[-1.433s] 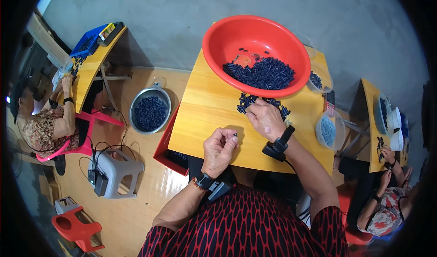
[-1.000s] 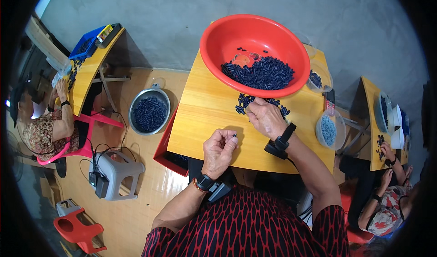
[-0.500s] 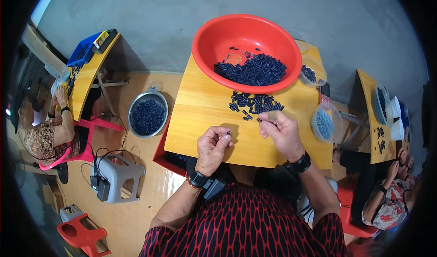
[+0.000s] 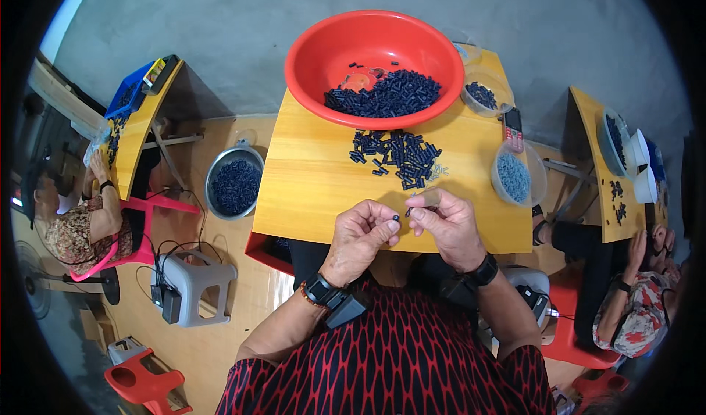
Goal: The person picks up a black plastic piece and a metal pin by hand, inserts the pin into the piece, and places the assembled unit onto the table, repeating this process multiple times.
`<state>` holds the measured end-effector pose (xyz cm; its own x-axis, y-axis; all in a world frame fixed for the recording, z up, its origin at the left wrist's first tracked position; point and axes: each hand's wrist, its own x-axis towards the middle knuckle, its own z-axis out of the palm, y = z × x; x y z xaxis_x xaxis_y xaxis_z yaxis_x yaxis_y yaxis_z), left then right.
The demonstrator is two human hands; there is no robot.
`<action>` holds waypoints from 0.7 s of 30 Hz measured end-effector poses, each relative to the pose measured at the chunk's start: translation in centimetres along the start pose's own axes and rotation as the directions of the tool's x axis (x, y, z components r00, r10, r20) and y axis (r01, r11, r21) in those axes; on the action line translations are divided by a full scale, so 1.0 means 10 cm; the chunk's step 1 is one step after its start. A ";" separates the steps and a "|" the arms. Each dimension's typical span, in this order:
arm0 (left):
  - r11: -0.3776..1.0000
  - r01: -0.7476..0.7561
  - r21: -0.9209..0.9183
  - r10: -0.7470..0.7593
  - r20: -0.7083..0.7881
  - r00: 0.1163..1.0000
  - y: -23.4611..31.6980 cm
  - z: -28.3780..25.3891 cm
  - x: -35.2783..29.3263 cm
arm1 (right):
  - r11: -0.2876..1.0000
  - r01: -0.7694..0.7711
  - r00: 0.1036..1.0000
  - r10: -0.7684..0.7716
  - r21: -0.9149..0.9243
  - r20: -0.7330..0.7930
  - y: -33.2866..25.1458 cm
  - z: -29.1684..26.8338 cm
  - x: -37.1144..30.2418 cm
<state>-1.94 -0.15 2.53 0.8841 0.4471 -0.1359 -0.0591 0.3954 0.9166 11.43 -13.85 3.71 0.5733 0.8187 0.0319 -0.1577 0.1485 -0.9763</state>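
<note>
My left hand (image 4: 362, 240) is closed in a pinch on a small dark tube piece (image 4: 396, 218), above the near edge of the yellow table (image 4: 301, 187). Close beside it, my right hand (image 4: 450, 233) pinches another tiny dark piece (image 4: 408, 212). The two sets of fingertips almost meet; whether the pieces touch I cannot tell. Just beyond the hands lies a loose pile of short dark blue tubes (image 4: 408, 158), with a few pale blue bits (image 4: 440, 170) at its right side. Behind the pile stands a big red basin (image 4: 312, 66) holding many more dark tubes.
Right on the table are a clear tub of pale blue pieces (image 4: 513, 178), a red phone (image 4: 513, 127) and a clear tub of dark pieces (image 4: 482, 95). A metal bowl (image 4: 234, 183) and grey stool (image 4: 193, 286) stand left. Two people sit at side tables.
My right hand has come from the pile's near edge toward my left hand, and the fingertips are now close together. The pale bits beside the pile show now. The whole view has shifted slightly.
</note>
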 end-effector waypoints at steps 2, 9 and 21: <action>0.998 0.039 -0.046 -0.037 0.054 0.998 0.02 0.04 -0.02 | 1.000 0.010 1.000 -0.010 0.005 -0.003 -0.02 0.01 -0.02; 0.997 0.051 -0.051 -0.046 0.093 0.995 0.05 0.08 -0.05 | 0.998 0.064 0.998 -0.064 -0.001 -0.006 -0.06 0.02 -0.06; 0.988 0.099 -0.118 -0.080 0.156 0.984 0.04 0.04 -0.04 | 0.966 0.185 0.982 -0.176 -0.183 0.064 -0.12 0.02 -0.04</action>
<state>-2.16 -0.46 3.11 0.9476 0.2832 -0.1481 -0.0256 0.5291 0.8481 11.20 -14.28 4.91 0.5394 0.8137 0.2166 0.1008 0.1929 -0.9760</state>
